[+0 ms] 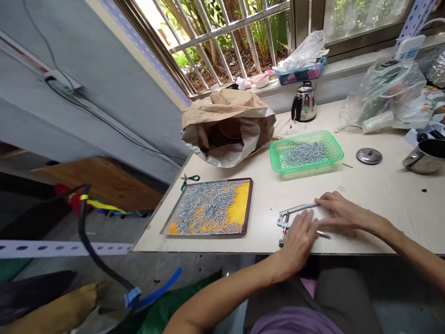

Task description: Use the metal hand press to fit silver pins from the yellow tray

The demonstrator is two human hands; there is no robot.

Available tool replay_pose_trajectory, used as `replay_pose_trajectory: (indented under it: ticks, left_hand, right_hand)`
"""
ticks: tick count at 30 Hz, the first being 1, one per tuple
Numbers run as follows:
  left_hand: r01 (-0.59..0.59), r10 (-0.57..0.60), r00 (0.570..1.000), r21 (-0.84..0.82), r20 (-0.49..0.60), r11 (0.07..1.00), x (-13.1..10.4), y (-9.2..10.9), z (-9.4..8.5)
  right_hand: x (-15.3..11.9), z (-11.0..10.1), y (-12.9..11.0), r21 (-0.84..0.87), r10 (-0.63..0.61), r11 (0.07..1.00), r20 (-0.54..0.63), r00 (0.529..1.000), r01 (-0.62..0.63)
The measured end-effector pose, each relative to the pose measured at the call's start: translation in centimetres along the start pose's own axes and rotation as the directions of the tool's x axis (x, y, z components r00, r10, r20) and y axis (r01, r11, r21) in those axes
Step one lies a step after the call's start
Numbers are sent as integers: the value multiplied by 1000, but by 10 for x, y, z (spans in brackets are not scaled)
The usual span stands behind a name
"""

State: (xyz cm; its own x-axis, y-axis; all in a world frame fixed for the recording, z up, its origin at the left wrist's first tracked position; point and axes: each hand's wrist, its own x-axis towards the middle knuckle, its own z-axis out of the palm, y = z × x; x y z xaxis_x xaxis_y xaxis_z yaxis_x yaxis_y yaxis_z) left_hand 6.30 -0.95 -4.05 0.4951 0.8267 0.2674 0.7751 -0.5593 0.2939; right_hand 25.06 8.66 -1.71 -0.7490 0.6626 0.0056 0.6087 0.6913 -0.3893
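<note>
A metal hand tool [285, 220] with long handles, a small spring and a red part lies near the table's front edge. My left hand [301, 236] rests over its lower handle, fingers together and pointing up the table; what its palm holds is hidden. My right hand [335, 208] is on the right, its fingertips at the end of the tool's upper handle. To the left, a shallow tray [249, 206] with a yellow bottom holds many small metal pins [208, 204]. Behind the hands, a green plastic basket [278, 165] holds more of these pins.
An open brown paper bag [227, 123] stands behind the tray, with green-handled scissors [190, 178] at the tray's back left corner. Further back is a steel kettle [306, 103]. A metal lid [369, 156] and a steel pot [424, 157] are at the right.
</note>
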Motion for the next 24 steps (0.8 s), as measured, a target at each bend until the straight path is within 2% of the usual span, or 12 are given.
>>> replay_pose_trajectory:
  ticks: [5, 7, 9, 10, 12, 15, 17, 19, 20, 21, 23, 24]
  left_hand:
    - [22, -26, 999, -135, -29, 991, -12, 21, 7]
    - [58, -64, 998, -167, -30, 984, -11, 23, 9]
    - [74, -85, 995, -187, -50, 980, -9, 24, 9]
    - [68, -83, 994, -197, -68, 978, -9, 24, 10]
    - [28, -52, 993, -213, -109, 977, -12, 26, 10]
    - [-149, 120, 982, -205, -148, 967, -28, 30, 3]
    - [-313, 280, 941, -173, -191, 934, -42, 28, -10]
    - [-378, 339, 902, -110, -269, 919, -55, 15, -31]
    - [-336, 299, 902, -70, -312, 939, -60, 3, -43]
    - [-243, 217, 911, -30, -350, 970, -63, -11, -56]
    - [73, -53, 922, 36, -384, 997, -68, -47, -82]
    - [238, -200, 902, 56, -382, 970, -68, -66, -93]
  right_hand:
    - [23, -4, 13, -103, 63, 992, -101, 993, -74]
    - [33, -9, 4, -175, 105, 976, -134, 985, -128]
    - [43, -13, -15, -223, 94, 967, -132, 987, -122]
    - [46, -14, -27, -226, 48, 972, -108, 993, -71]
    - [51, -11, -56, -184, -127, 975, -15, 992, 122]
    - [55, -1, -91, -148, -361, 915, 112, 926, 375]
    - [57, 10, -100, -177, -442, 870, 131, 887, 460]
    - [62, 25, -100, -221, -509, 827, 97, 855, 517]
    - [64, 34, -99, -242, -541, 807, 64, 839, 539]
    - [67, 42, -97, -262, -569, 790, 24, 822, 555]
    - [72, 56, -96, -289, -605, 774, -76, 793, 563]
    - [75, 58, -96, -291, -611, 777, -139, 779, 558]
